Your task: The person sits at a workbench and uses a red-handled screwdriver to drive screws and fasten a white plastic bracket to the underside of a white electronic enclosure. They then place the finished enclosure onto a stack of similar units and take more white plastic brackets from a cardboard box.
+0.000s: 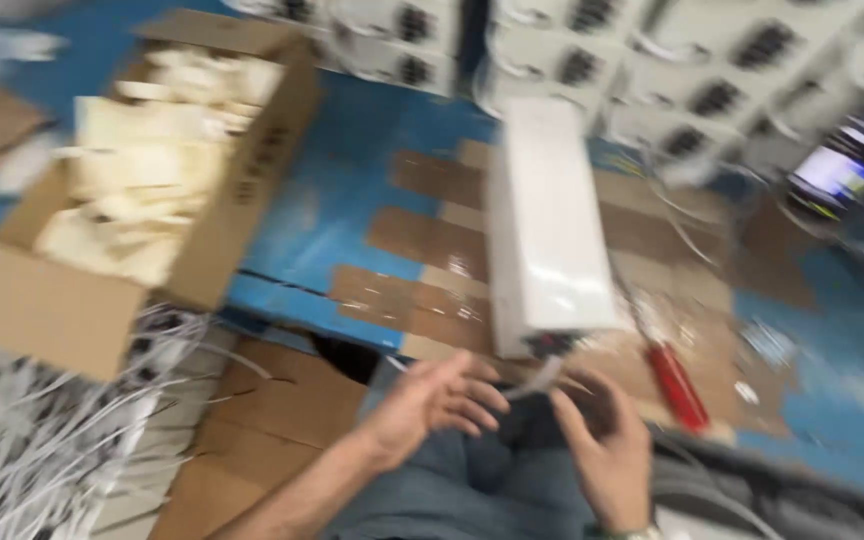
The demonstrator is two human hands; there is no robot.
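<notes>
Head view, blurred: left hand (437,400) open; right hand (607,445) loosely curled at a thin cable (542,378) from the white unit (547,235); grip uncertain; screwdriver (677,385) untouched.

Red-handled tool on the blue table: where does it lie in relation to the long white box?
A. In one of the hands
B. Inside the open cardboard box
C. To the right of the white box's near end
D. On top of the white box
C: the red-handled tool lies on the taped table surface, just right of the near end of the long white box, and above the right hand, which does not touch it.
</notes>
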